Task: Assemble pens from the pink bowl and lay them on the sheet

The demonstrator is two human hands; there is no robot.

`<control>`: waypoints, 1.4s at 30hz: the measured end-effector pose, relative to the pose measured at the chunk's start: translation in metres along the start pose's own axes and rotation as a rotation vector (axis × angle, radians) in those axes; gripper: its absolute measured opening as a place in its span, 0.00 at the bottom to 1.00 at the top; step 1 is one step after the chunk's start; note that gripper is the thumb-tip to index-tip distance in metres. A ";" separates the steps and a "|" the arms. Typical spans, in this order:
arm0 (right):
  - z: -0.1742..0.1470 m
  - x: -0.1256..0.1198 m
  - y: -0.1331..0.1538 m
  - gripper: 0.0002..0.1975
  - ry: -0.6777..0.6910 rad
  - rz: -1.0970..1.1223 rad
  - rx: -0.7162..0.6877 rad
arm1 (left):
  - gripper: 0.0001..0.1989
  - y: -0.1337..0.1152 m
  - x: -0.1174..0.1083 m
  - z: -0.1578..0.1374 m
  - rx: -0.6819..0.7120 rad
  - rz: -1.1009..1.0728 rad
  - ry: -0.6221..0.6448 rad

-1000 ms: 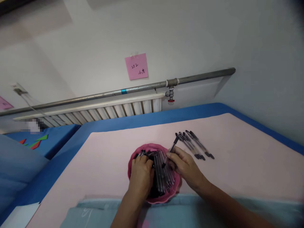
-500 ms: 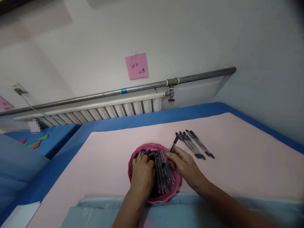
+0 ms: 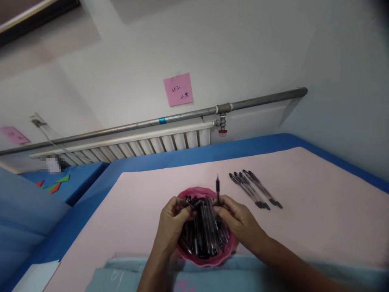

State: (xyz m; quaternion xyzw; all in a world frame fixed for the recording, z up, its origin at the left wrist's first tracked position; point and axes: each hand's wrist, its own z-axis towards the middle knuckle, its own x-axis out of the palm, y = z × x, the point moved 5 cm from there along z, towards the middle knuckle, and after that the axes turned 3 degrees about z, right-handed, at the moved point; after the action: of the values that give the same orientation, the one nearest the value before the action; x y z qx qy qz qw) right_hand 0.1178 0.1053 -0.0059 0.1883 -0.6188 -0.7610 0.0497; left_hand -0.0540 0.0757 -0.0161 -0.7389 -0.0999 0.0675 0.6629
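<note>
A person sits at a counter [image 3: 319,202] covered with a pale pink sheet edged in blue, seen from a camera on their head. Far out at nine o'clock, a second blue surface carries small red and green flat shapes [image 3: 54,184]. Close in at six o'clock stands a round pink plastic bowl with a wavy rim [image 3: 209,261], heaped with clear-barrelled ballpoint pens with black caps [image 3: 202,231]. The left hand [image 3: 172,225] rests on the bowl's nine o'clock edge, its grip curled narrow over something small and dark from the heap; what exactly it pinches cannot be told. The right hand [image 3: 240,223] sits at the bowl's three o'clock edge, its grip closed on a single clear pen with a black tip [image 3: 217,190], held upright so it points to twelve o'clock above the bowl. The two hands nearly meet over the heap. Further out toward two o'clock, a short row of about five matching capped pens [image 3: 255,189] lies side by side on the pink sheet, well apart from the bowl. Judging by this, only a small share is laid out, while most pens remain in the bowl.
</note>
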 end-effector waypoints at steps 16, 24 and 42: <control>-0.008 0.024 0.008 0.15 0.228 -0.507 -0.318 | 0.11 -0.010 -0.020 0.004 -0.027 -0.363 0.068; -0.009 0.026 0.007 0.16 0.242 -0.530 -0.330 | 0.09 -0.010 -0.025 0.004 -0.004 -0.194 0.134; -0.012 0.030 0.006 0.11 0.226 -0.447 -0.280 | 0.10 -0.010 -0.025 0.005 -0.018 -0.210 0.080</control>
State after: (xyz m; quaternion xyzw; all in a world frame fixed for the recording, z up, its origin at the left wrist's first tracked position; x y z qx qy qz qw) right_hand 0.0936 0.0835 -0.0085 0.3949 -0.4413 -0.8054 -0.0250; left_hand -0.0796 0.0756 -0.0078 -0.7325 -0.1507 -0.0325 0.6631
